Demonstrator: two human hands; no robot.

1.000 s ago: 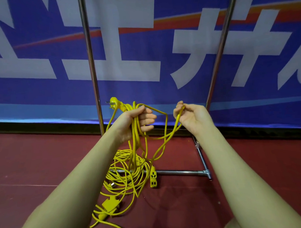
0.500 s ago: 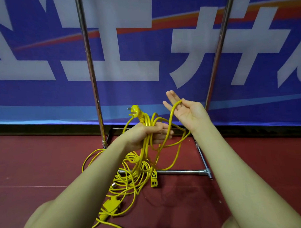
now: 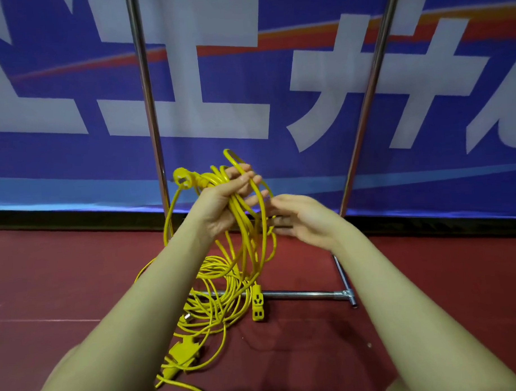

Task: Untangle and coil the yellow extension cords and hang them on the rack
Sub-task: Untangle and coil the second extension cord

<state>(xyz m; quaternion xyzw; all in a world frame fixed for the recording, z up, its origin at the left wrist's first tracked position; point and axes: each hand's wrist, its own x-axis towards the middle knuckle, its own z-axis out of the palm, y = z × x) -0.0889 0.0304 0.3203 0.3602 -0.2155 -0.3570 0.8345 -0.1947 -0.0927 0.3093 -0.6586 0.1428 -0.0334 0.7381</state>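
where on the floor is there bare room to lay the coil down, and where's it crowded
Bare red floor lies right of the rack's right base bar, and more left of the left pole. It is crowded between the poles: the cord pile and yellow socket lie across the base crossbar.

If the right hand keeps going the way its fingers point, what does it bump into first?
Probably the yellow cord loops hanging from the left hand. The right hand points leftward with straight fingers, its fingertips right at those strands. Depth is hard to judge, so it may already touch them.
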